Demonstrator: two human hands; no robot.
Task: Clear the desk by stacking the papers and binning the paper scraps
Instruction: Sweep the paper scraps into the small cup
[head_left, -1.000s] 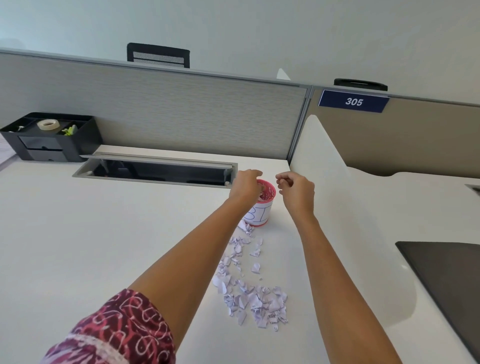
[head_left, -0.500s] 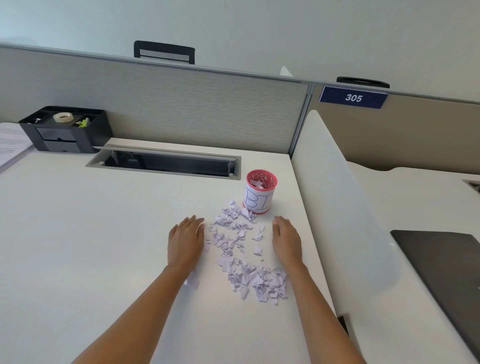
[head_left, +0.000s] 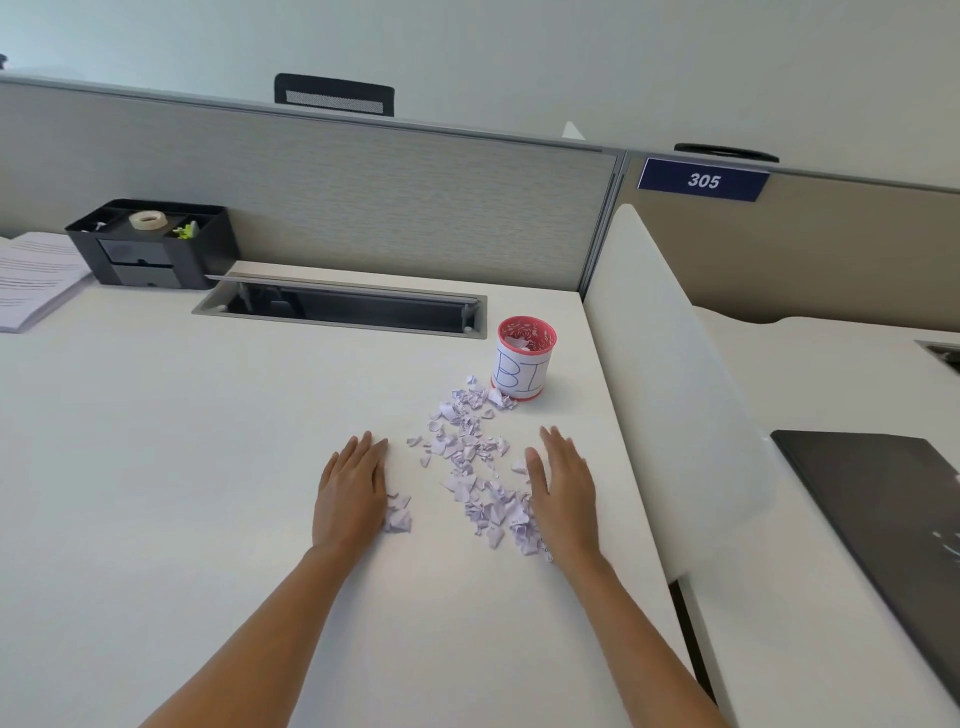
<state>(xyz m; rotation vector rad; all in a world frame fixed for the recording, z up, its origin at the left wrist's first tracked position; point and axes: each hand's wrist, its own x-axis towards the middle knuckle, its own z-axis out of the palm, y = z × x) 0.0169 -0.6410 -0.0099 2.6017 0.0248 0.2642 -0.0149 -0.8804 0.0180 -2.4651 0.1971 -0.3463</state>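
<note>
A stack of printed papers lies on the desk far out to the left of the left grip and well beyond it. Just right of the stack stands a black organiser with a roll of tape in its top. Ahead of the left grip, a long open cable slot is sunk into the desk.

The left grip is wide: fingers straight and close together, palm down on the desk, holding nothing. A small clump of scraps touches its inner edge near the wrist.

The paper scraps lie mostly between the two grips, in a loose trail that runs from the heel of the right grip forward to the foot of the bin. The bin is a red cup with a white label, upright, ahead of the right grip and slightly to its left. Some white scraps show inside it.

The right grip is also wide, with fingers straight and together, holding nothing, and its inner edge lies against the scrap pile.

To the right of the right grip rises a white divider. Beyond it is a blue sign reading 305, and a dark flat panel lies on the neighbouring desk.
</note>
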